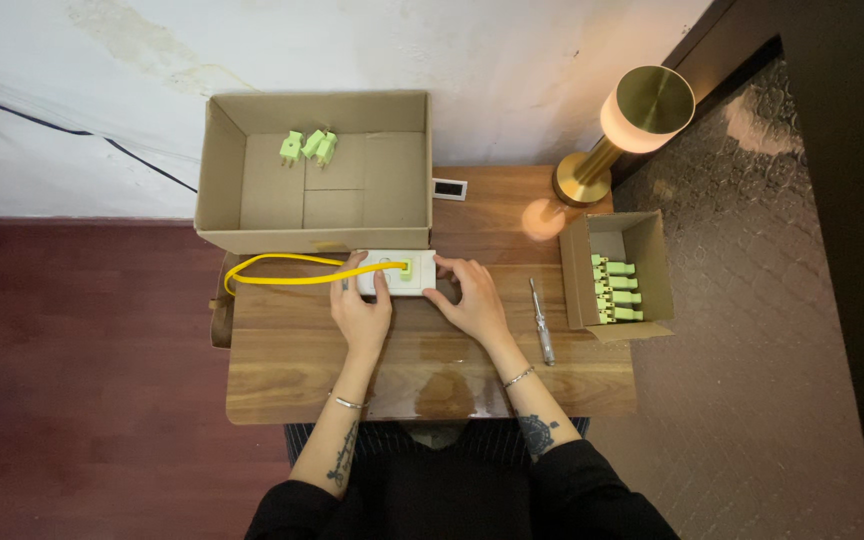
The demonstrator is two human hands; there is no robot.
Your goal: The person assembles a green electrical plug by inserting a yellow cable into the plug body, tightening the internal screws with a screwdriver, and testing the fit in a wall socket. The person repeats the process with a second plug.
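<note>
A white power strip (414,281) lies on the wooden table (292,360), with a green plug (404,267) seated in it and a yellow cable (282,270) looping off to the left. My left hand (360,305) rests on the strip's left end, fingers over the cable. At the strip's right end, my right hand (470,296) holds its edge with the fingertips.
A large open cardboard box (222,180) at the back holds three green plugs (308,147). A small box (652,260) at the right holds several more green plugs (616,290). A tester screwdriver (542,320) lies beside my right hand. A lit brass lamp (632,120) stands at the back right.
</note>
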